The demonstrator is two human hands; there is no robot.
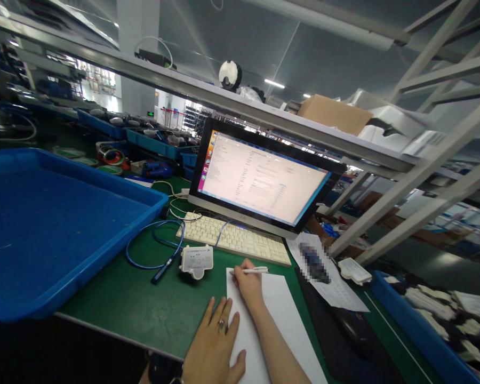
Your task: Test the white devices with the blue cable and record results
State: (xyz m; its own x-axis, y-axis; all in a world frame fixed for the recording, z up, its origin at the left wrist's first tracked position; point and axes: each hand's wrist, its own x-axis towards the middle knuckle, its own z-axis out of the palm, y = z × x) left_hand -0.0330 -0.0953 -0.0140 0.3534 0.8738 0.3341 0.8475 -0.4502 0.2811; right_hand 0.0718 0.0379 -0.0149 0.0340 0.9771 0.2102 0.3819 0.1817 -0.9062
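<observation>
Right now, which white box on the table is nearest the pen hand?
The white box in front of the keyboard, left of the right hand. The other box sits farther off, beside the printed sheet, near a blue tray.

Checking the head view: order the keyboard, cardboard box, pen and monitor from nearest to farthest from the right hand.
1. Pen: held in the right hand.
2. Keyboard: just beyond the hand.
3. Monitor: behind the keyboard.
4. Cardboard box: up on the shelf, toward the right.
</observation>
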